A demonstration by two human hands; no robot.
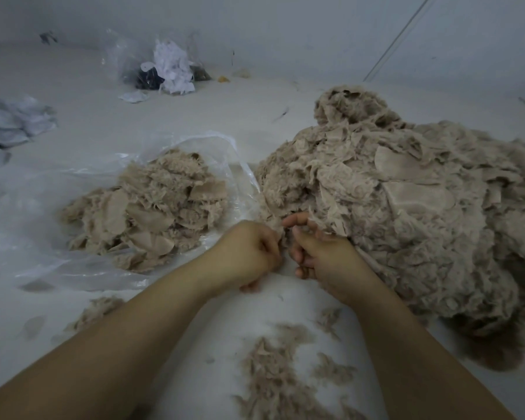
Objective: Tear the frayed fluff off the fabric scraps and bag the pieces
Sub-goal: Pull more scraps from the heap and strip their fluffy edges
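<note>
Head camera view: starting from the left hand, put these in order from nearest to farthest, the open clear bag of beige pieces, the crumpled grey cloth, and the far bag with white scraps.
From the left hand:
1. Open clear bag of beige pieces, just left of the hand.
2. Crumpled grey cloth, at the far left edge.
3. Far bag with white scraps, up by the back wall.

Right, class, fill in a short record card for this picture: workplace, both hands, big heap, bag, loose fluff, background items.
workplace: pale flat surface
left hand: fingers curled, pinching a beige scrap at the heap's near edge
right hand: fingers curled, gripping the same spot
big heap: large beige frayed fabric pile, right side
bag: clear plastic bag, left, open, holding beige fabric pieces
loose fluff: beige tufts between the forearms
background: second clear bag with white and dark scraps; crumpled grey cloth
</note>
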